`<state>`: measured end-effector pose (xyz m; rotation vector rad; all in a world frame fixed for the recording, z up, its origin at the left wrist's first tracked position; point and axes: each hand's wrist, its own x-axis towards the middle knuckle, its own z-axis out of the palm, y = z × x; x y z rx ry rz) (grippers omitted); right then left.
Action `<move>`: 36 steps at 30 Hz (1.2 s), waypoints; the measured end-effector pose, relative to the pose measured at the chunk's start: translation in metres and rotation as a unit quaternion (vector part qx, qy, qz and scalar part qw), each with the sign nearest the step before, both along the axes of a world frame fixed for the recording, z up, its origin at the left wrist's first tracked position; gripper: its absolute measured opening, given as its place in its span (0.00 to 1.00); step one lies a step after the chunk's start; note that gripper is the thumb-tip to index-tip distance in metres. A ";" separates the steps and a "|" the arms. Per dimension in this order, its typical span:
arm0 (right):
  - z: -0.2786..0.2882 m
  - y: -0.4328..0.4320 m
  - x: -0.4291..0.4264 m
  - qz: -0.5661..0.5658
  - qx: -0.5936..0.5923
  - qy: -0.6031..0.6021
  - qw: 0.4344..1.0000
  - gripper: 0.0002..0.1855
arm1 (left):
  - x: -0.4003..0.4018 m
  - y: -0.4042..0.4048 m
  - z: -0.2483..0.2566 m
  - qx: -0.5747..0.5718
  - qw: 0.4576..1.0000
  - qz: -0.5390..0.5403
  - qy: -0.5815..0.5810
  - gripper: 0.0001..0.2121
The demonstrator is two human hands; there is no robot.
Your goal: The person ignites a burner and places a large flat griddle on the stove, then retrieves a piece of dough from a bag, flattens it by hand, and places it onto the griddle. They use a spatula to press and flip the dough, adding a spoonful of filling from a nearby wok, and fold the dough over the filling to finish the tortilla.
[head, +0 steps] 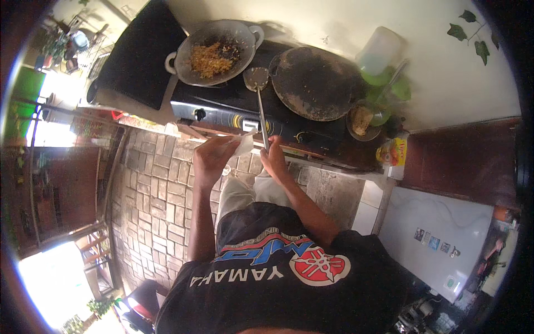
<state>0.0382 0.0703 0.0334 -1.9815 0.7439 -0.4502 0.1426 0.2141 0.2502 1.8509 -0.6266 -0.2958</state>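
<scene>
My right hand point(274, 160) grips the handle of a metal spatula point(262, 112), whose broad head lies over the stove between two pans. My left hand point(217, 156) pinches a thin whitish sheet point(247, 143), paper or plastic, beside the spatula handle. On the left side of the black gas stove point(208, 109) sits a two-handled metal wok point(246, 46) with yellow-brown crumbly food point(210, 60) in it. A dark round pan or lid point(315, 83) covers the right side. Right of the stove, a bowl point(352, 132) holds light brown food.
A black panel point(137, 54) stands left of the wok. Green containers point(375, 77), a pale plastic container point(380, 50) and a yellow packet point(392, 152) are at the right, near the wall. A refrigerator point(434, 225) stands at my right. Brick paving point(162, 200) lies below.
</scene>
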 end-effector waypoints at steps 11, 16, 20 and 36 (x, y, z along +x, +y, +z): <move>0.010 -0.026 0.012 -0.042 0.059 0.162 0.984 0.21 | 0.102 -0.047 0.021 -0.013 0.997 -0.066 0.024 0.10; 0.112 -0.022 -0.009 -0.019 -0.021 0.231 0.973 0.19 | 0.129 -0.061 0.040 -0.038 0.995 -0.087 0.024 0.11; 0.192 -0.014 -0.045 -0.065 -0.025 0.296 0.953 0.20 | 0.143 -0.060 0.055 -0.016 0.993 -0.112 -0.014 0.10; 0.090 -0.252 -0.070 -0.248 -0.423 0.253 0.834 0.21 | 0.163 -0.120 0.058 -0.064 0.985 -0.159 0.003 0.07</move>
